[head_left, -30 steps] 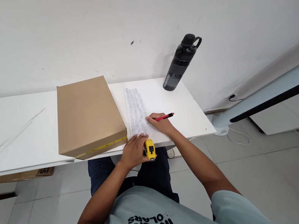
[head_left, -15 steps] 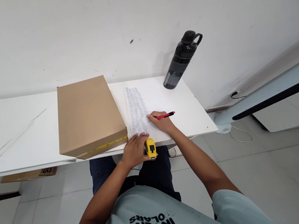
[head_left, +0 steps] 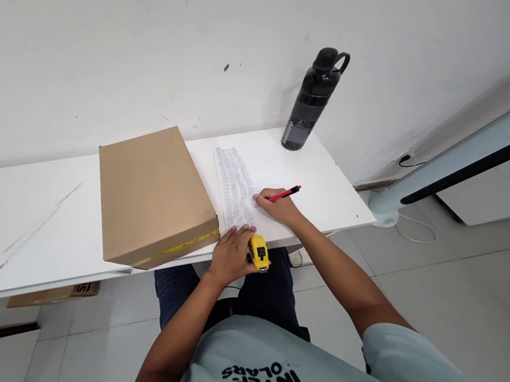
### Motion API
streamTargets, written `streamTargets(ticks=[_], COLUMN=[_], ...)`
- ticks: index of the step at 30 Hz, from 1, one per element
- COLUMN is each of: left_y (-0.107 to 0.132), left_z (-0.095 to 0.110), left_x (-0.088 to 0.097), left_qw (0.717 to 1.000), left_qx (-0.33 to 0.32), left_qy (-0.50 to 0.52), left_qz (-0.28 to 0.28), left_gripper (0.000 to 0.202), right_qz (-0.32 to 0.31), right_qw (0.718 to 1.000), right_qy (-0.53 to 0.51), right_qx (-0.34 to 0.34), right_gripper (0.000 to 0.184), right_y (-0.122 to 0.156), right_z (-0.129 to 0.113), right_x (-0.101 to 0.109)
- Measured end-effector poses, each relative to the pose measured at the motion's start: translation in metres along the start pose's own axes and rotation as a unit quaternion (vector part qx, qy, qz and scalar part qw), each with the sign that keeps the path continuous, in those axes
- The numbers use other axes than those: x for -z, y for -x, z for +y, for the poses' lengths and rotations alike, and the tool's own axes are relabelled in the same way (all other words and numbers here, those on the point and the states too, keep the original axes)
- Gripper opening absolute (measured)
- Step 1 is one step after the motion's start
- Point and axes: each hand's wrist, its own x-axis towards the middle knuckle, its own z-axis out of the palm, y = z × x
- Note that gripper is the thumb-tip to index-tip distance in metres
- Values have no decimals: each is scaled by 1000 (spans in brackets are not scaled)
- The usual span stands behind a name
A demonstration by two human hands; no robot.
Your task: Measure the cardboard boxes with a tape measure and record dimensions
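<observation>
Taking the paper [head_left: 236, 188] as our clock's centre, with twelve toward the wall [head_left: 138, 60], we work on a white desk [head_left: 336, 203] set along that wall. The paper lies flat, dense with handwriting we cannot read. At nine o'clock, just beside it, sits a brown box [head_left: 151, 189] with a yellow strip [head_left: 176, 249] across its near side; farther out at nine, dark streaks mark the desktop. At two o'clock a black bottle [head_left: 311, 105] stands near the desk's far edge.

Our right hand [head_left: 279, 203], between three and four, grips a red pen [head_left: 285, 194]; its tip is hidden from us. Near six, our left hand [head_left: 233, 255] is closed around a yellow tape measure [head_left: 259, 253] at the desk's front edge, fingertips resting on the paper's near end.

The wall has small scuffs, one dark at twelve. Beyond the desk at three we see a plug [head_left: 405, 160] and a pale blue post [head_left: 465, 154]. A white cable [head_left: 415, 234] curls at four on the grey tiled floor [head_left: 435, 317]; at eight, a carton [head_left: 51, 295] shows beneath the desk.
</observation>
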Motion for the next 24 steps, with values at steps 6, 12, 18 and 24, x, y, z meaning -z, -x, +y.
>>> streamTargets(ticks=[6, 12, 18, 24], left_y=[0, -1, 0, 0], left_z=[0, 0, -2, -2], left_x=[1, 2, 0, 1], left_qw=[1000, 1000, 1000, 1000], left_qx=[18, 15, 8, 11], left_qy=[1, -1, -3, 4], left_qz=[-14, -16, -6, -11], left_gripper=[85, 83, 83, 84], right_qz=[3, 28, 16, 23], right_qw=[1000, 999, 1000, 1000], right_qy=[4, 15, 9, 7], right_qx=[4, 9, 4, -2], right_gripper=[41, 38, 37, 38], right_y=[0, 0, 0, 0], right_z=[1, 1, 0, 2], right_x=[0, -2, -1, -2])
